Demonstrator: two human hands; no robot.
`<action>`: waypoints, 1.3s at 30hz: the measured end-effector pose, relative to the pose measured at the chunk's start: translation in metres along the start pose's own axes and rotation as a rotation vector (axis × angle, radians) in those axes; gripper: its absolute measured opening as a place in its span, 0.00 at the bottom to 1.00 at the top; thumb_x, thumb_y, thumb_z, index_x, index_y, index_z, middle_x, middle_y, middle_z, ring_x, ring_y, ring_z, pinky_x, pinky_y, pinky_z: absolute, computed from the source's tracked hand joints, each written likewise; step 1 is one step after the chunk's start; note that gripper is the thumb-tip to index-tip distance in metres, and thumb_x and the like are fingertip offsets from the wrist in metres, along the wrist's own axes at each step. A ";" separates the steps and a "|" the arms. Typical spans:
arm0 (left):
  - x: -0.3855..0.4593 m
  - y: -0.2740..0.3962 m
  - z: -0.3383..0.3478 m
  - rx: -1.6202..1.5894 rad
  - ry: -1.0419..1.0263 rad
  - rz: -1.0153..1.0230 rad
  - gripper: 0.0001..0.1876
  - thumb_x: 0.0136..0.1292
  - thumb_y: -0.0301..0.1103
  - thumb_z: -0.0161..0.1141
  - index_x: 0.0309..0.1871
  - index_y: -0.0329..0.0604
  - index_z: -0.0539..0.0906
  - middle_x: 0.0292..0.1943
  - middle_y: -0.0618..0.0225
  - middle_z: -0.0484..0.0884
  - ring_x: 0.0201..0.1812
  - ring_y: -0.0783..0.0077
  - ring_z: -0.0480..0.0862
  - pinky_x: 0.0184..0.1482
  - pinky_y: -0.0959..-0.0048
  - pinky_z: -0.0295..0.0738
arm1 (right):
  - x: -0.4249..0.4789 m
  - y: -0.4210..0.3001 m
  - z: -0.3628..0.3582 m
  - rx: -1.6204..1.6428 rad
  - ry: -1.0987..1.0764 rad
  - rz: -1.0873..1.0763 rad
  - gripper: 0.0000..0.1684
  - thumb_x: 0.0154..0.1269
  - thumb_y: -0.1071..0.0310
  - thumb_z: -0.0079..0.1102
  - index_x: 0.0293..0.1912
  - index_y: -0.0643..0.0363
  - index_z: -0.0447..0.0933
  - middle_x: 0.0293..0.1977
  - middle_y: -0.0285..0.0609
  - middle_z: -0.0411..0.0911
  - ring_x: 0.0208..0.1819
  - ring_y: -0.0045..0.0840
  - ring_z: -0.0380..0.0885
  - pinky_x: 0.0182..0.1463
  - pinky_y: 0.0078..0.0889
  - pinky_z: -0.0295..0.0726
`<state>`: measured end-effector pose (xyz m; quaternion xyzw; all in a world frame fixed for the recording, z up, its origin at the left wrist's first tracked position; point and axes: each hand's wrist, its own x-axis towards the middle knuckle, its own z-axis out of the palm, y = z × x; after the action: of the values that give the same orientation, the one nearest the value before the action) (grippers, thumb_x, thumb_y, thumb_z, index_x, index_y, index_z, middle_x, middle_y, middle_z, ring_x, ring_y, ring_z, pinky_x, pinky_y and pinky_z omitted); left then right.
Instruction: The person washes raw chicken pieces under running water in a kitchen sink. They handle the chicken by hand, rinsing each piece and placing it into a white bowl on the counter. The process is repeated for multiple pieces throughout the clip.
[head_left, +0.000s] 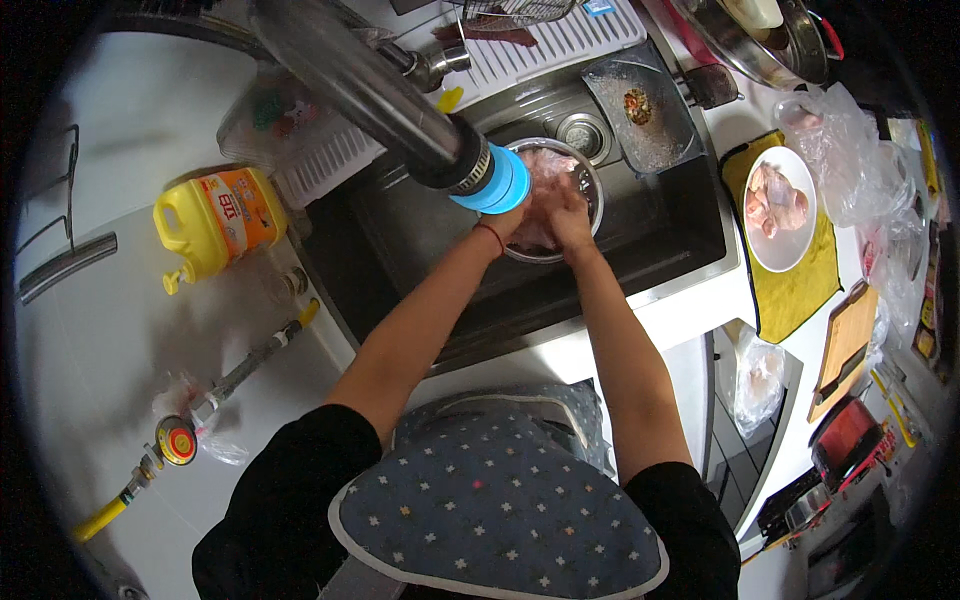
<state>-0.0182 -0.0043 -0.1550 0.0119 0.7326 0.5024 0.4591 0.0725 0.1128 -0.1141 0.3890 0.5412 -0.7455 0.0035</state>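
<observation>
Both my hands are inside a round metal bowl (600, 196) that stands in the dark sink (390, 247). Pale pink raw meat (536, 225) fills much of the bowl. My right hand (570, 216) reaches in from the bowl's near right side, its fingers curled on the meat. At the near left rim is my left hand (511, 222), with a red cord on its wrist. A dark faucet spout (375, 97) with a clamped blue nozzle (499, 184) hangs above and covers part of the bowl. It hides most of my left hand's fingers.
Beside the drain (583, 139), a dark, translucent strainer basket (652, 142) holds food scraps. A white bowl (780, 251) of raw meat rests on a yellow-green cloth (795, 300) at right. A yellow detergent jug (221, 217) stands left. Farther right are plastic bags (847, 165) and a wooden cutting board (847, 345).
</observation>
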 end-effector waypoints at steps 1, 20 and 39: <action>-0.007 -0.001 0.003 0.089 0.081 0.088 0.26 0.62 0.38 0.61 0.62 0.40 0.68 0.53 0.60 0.76 0.52 0.60 0.78 0.53 0.63 0.73 | -0.008 0.005 0.000 -0.328 0.132 -0.121 0.36 0.59 0.64 0.63 0.66 0.56 0.63 0.59 0.48 0.70 0.56 0.38 0.73 0.57 0.38 0.72; -0.031 -0.052 -0.015 -0.446 0.069 -0.343 0.33 0.49 0.18 0.56 0.62 0.48 0.65 0.48 0.62 0.76 0.42 0.61 0.82 0.36 0.58 0.82 | -0.013 0.004 0.002 -1.136 0.259 -0.415 0.37 0.56 0.48 0.64 0.63 0.46 0.67 0.59 0.54 0.64 0.61 0.51 0.63 0.62 0.51 0.66; -0.175 0.158 0.013 -0.437 0.031 -0.246 0.21 0.54 0.19 0.51 0.53 0.43 0.73 0.42 0.65 0.79 0.41 0.64 0.83 0.43 0.56 0.83 | -0.112 -0.146 -0.007 -1.185 0.137 -0.466 0.42 0.54 0.28 0.54 0.66 0.29 0.65 0.61 0.53 0.65 0.58 0.52 0.68 0.58 0.61 0.66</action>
<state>0.0221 -0.0002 0.0776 -0.1844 0.6095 0.5892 0.4974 0.0926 0.1324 0.0682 0.2401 0.9309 -0.2745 0.0210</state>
